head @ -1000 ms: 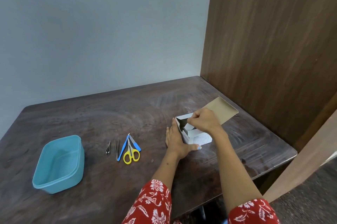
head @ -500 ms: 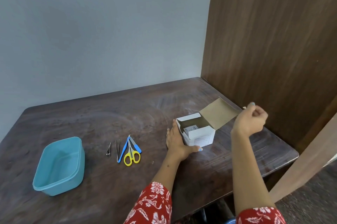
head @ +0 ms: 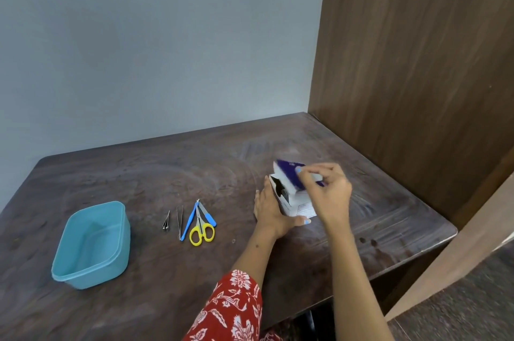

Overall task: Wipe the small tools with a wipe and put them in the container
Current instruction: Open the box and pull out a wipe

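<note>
a small white cardboard box (head: 299, 203) stands on the dark wooden table (head: 172, 174), toward its right side, and both hands are at it. the left hand (head: 271, 213) lies flat against the box's left side, fingers straight and pointing away from the person, the thumb stretched along the box's near bottom edge. the right hand (head: 326, 192) is over the top of the box with its fingers curled, pinching a white and purple flap or packet (head: 289, 174) that is blurred, so whether it is the box's lid or something taken out of it cannot be told. a dark opening shows at the box's upper left end. the small tools lie together on the table to the left of the left hand, well apart from the box: a nail clipper (head: 166, 221), slim metal tweezers (head: 180, 219), a blue-handled stick tool (head: 190, 220), yellow-handled scissors (head: 201, 229) and a blue-handled file (head: 208, 215), the last 3 overlapping at their tips. further left, near the table's front left part, sits the light blue plastic container (head: 91, 246), open at the top with nothing in it. red floral sleeves (head: 233, 310) cover the upper arms. a grey wall is behind the table, and a brown wooden panel (head: 417, 62) rises at its right edge.
</note>
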`<state>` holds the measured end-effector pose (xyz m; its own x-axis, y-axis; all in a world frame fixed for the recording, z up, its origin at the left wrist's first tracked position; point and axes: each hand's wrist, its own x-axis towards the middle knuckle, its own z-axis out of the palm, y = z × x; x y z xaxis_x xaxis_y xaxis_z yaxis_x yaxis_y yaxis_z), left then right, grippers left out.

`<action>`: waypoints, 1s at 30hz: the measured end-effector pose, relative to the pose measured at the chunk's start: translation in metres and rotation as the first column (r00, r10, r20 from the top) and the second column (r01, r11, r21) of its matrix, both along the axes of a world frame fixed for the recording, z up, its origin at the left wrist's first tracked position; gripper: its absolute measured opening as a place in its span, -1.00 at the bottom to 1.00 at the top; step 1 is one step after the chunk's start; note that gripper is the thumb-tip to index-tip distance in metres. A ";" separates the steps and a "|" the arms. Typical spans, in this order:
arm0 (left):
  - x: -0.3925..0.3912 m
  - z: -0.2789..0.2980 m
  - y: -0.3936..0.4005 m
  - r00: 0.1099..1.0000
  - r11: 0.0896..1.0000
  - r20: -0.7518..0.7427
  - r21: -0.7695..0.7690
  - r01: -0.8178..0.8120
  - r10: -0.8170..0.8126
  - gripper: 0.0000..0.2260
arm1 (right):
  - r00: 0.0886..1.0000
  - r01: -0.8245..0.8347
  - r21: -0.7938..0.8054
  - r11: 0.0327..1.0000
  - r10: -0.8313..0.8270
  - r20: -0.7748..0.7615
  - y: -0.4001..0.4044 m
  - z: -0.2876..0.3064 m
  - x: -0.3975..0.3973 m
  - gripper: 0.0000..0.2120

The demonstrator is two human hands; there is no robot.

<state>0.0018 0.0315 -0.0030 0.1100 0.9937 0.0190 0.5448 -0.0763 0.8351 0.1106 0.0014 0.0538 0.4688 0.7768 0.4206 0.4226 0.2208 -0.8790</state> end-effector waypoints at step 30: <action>-0.117 0.020 -0.089 0.996 0.980 -0.070 0.185 0.066 -0.054 -0.48 | 0.944 -0.147 0.108 0.983 0.107 0.311 -0.006 -0.006 -0.051 -0.64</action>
